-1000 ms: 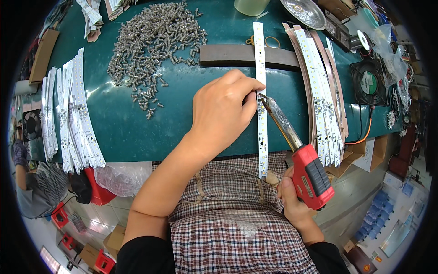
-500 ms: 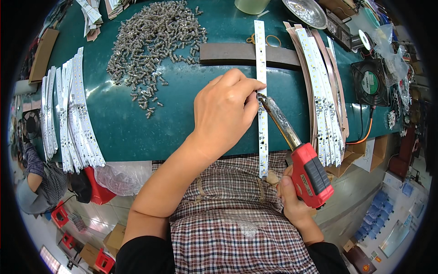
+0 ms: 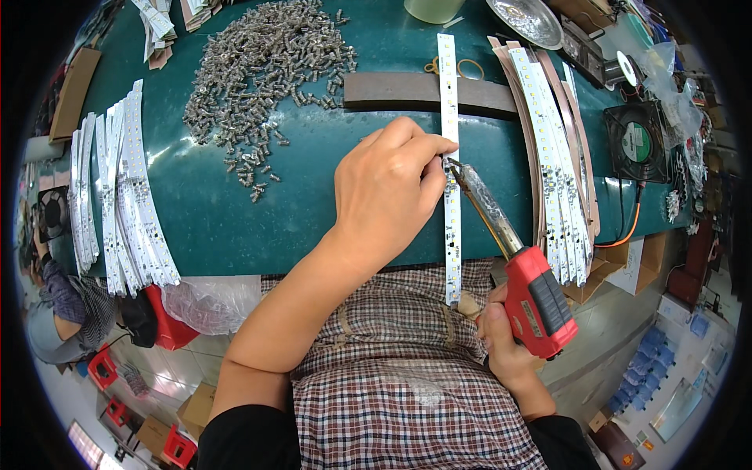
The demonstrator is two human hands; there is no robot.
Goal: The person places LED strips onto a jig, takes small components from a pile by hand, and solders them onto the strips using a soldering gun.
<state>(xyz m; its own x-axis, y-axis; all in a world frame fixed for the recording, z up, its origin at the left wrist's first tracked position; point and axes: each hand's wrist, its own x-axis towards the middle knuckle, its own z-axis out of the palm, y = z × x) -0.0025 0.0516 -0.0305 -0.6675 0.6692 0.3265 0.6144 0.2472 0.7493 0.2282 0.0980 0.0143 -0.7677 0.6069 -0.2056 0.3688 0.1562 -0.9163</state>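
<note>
A narrow white LED strip board (image 3: 449,113) lies lengthwise in front of me, crossing a dark bar and reaching past the table's near edge. My left hand (image 3: 389,176) rests by its middle. Its index fingertip touches the strip, and the thumb is curled in close below. Whatever small piece sits between those fingers is hidden. My right hand (image 3: 511,345) is wrapped round the handle of a red and black soldering gun (image 3: 536,301). The gun's long metal barrel slants up to the left. Its dark tip meets the strip right beside my left fingertips.
Small metal fittings (image 3: 266,66) are heaped at the upper left. More LED boards (image 3: 129,196) lie fanned at the left and stacked at the right (image 3: 552,168). The brown bar (image 3: 392,92), a metal dish (image 3: 526,22), a solder spool (image 3: 625,69) and a black fan (image 3: 636,143) lie beyond.
The soldering gun and my right hand have shifted slightly to the right. My left hand and the strip have barely moved. At the far left, another person's arm has moved.
</note>
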